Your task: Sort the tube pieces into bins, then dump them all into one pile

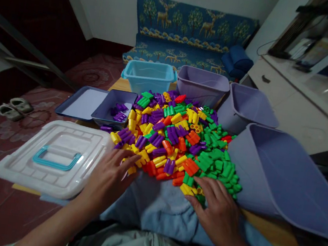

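A heap of plastic toy building pieces in purple, yellow, green and orange covers the middle of the table. At its near left edge rests my left hand, fingers spread and curved beside a few yellow pieces. My right hand is at the near right edge, thumb and fingers apart around a yellow piece and a green piece. Its fingertips touch or nearly touch them. Green pieces gather mostly on the heap's right side. Neither hand lifts anything.
Behind the heap stand a turquoise bin and a purple bin; two more purple bins line the right. An open tin holds purple pieces. A white lid with a turquoise handle lies left. A blue cloth covers the near edge.
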A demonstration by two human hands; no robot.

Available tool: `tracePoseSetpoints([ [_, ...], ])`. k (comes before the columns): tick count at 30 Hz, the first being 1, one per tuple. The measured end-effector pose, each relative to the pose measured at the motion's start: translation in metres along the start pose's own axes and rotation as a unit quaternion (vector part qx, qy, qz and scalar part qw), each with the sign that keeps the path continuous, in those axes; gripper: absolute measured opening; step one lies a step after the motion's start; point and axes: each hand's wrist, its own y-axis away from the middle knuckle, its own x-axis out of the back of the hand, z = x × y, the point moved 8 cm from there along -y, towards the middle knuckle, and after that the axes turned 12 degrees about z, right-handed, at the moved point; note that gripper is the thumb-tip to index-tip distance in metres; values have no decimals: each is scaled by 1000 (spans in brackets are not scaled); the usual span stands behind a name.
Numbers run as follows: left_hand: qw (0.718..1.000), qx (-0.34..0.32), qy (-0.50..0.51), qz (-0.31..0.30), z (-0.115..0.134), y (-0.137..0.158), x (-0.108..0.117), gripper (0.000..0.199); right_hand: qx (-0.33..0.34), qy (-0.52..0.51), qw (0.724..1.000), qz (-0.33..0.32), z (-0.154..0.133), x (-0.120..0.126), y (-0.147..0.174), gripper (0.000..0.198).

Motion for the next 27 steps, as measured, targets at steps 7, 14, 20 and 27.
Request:
tracePoseSetpoints([
  [7,999,8,-14,-39,3,24,-23,53,20,25,999,-15,-11,-25,14,49],
  [14,995,-11,82,-56,26,22,-40,64,59,-13,997,-38,-27,-36,8,52],
  [20,995,14,49,-87,26,13,-54,69,53,-2,996,-71,-32,-48,5,55],
  [27,994,7,55,-92,39,13,-62,58,45,1,994,-103,-36,-54,2,61],
])
